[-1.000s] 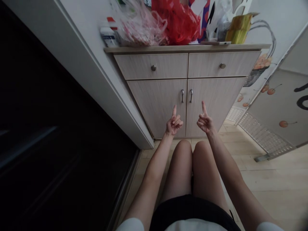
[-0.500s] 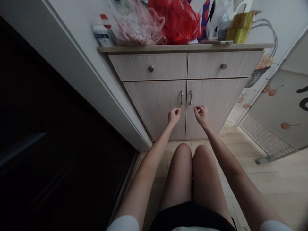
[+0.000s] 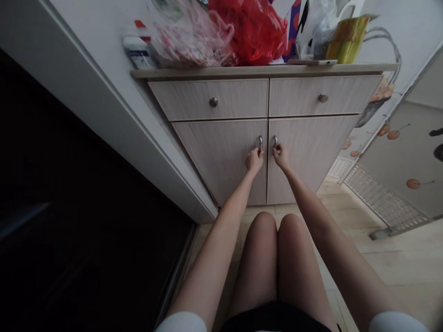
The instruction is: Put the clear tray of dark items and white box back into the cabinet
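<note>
The left hand and right hand pinch the left handle and right handle, whose tops rise above the fingers, so this low hold could slip.

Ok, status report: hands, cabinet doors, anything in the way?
Left hand at left door handle, right hand at right door handle; firm grip unclear. Both doors shut. Knees in front, possibly within door swing.
</note>
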`<action>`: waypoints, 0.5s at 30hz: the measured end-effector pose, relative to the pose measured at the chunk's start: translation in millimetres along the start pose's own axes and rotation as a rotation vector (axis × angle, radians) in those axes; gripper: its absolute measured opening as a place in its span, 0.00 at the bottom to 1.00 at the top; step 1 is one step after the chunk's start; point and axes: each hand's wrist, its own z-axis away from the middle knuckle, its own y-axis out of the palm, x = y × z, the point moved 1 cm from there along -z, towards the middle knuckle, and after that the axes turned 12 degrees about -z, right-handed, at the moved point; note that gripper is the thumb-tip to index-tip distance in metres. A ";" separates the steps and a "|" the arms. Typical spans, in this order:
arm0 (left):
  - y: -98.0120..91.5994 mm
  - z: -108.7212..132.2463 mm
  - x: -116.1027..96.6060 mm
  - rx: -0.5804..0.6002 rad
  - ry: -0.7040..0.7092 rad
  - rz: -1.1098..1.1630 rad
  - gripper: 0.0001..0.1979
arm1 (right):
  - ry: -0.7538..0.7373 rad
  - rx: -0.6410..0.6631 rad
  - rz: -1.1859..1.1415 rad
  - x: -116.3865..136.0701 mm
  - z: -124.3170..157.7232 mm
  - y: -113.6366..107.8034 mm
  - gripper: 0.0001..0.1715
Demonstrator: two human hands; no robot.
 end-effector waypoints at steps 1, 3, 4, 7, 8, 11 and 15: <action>-0.8 6.5 1.1 -0.023 0.005 -0.004 0.11 | -0.015 -0.006 -0.008 2.4 7.2 -4.0 0.18; -3.9 21.8 4.2 -0.064 0.026 0.000 0.11 | -0.034 -0.011 -0.005 9.0 24.5 -14.2 0.19; -6.1 30.4 6.4 -0.080 0.043 0.004 0.10 | -0.040 -0.012 0.008 12.9 34.4 -20.6 0.20; -14.7 59.8 16.5 -0.146 0.096 0.030 0.10 | -0.043 -0.009 0.064 24.9 67.0 -44.4 0.22; -18.2 70.8 21.1 -0.174 0.110 0.043 0.10 | -0.040 -0.011 0.081 29.0 78.3 -53.7 0.22; -31.1 106.5 37.9 -0.260 0.143 0.088 0.10 | -0.013 -0.031 0.116 41.4 111.7 -84.3 0.23; -53.1 152.9 62.8 -0.367 0.143 0.152 0.12 | 0.015 -0.098 0.109 56.6 150.6 -127.7 0.24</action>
